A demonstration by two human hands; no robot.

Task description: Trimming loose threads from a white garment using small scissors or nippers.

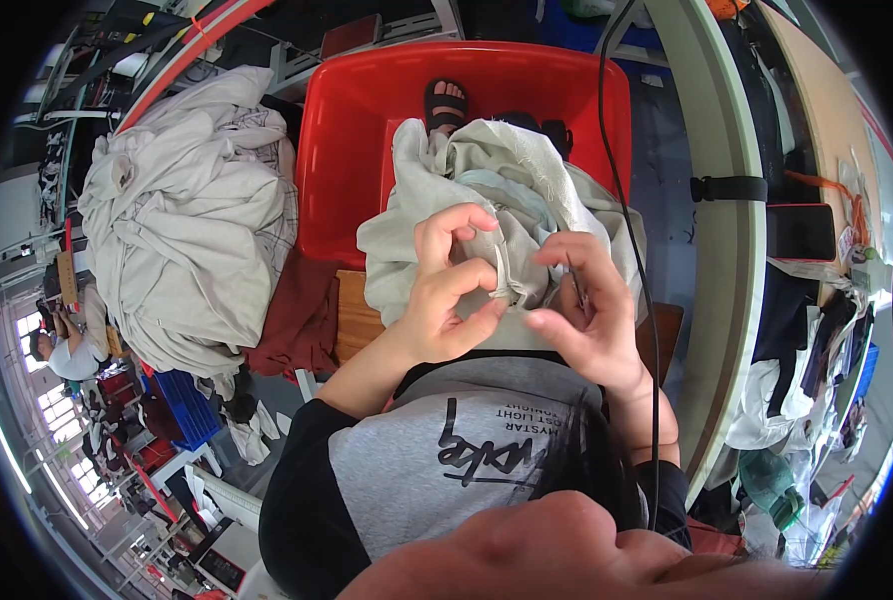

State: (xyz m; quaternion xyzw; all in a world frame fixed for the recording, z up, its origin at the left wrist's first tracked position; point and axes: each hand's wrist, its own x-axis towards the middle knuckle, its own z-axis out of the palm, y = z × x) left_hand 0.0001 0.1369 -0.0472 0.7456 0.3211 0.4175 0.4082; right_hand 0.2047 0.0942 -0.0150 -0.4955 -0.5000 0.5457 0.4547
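Note:
Pale beige fabric (409, 225) with a frayed edge lies bunched over the person's lap, partly inside a red plastic tub. My left hand (450, 289) pinches a narrow folded strip of this fabric (503, 266) between thumb and fingertips. Close on its right is my right hand (593, 307), its thumb and forefinger apart beside the strip's lower end. A small, thin, shiny thing shows among its curled fingers; what it is, and how firmly it is held, cannot be made out. The fingers hide part of the cloth.
The red tub (349, 135) stands in front, around the feet. A large heap of beige cloth (184, 225) is at the left, with dark red cloth (296, 315) beside it. A black cable (626, 202) hangs past the right arm. A pale table edge (731, 150) runs down the right.

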